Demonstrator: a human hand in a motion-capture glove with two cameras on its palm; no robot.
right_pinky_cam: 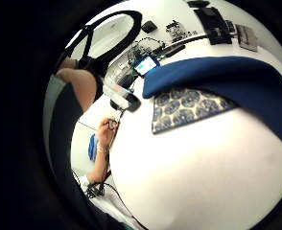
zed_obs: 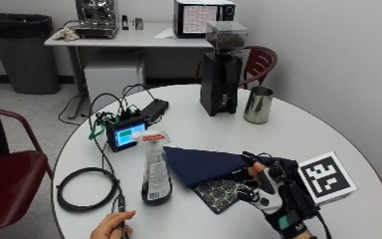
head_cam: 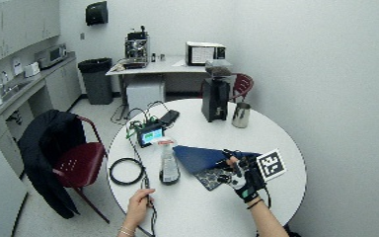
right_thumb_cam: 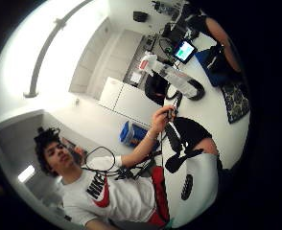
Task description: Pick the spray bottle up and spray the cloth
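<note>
**Reach not yet begun: bottle stands untouched, hand over the cloth**

Round white table (zed_obs: 323,144) in a small break room; counter and appliances behind. Your gloved right hand (zed_obs: 270,191) hovers at the near right of the table, over the right end of the cloth (zed_obs: 207,167). Fingers look loosely spread and relaxed; nothing is in them. Spray bottle (zed_obs: 155,169) stands upright just left of the cloth, nozzle cap on top, apart from the hand. The cloth is dark blue, with a patterned corner (zed_obs: 221,190) turned toward you.

Doing the step well, as I judge it:
- Cross leftward over the cloth and take the bottle round its neck, under the trigger, so a finger can work it.
- Lift straight up; the base sits close to the cloth edge and to a coiled black cable (zed_obs: 85,186).
- Turn the nozzle toward the cloth before you squeeze.

Your bare left hand (zed_obs: 110,228) pinches a thin cable end near the table edge; keep it out of the spray line.

Hard to make out:
- which way the nozzle faces
- liquid level in the bottle
- your fingertips, partly masked by glove straps.
</note>
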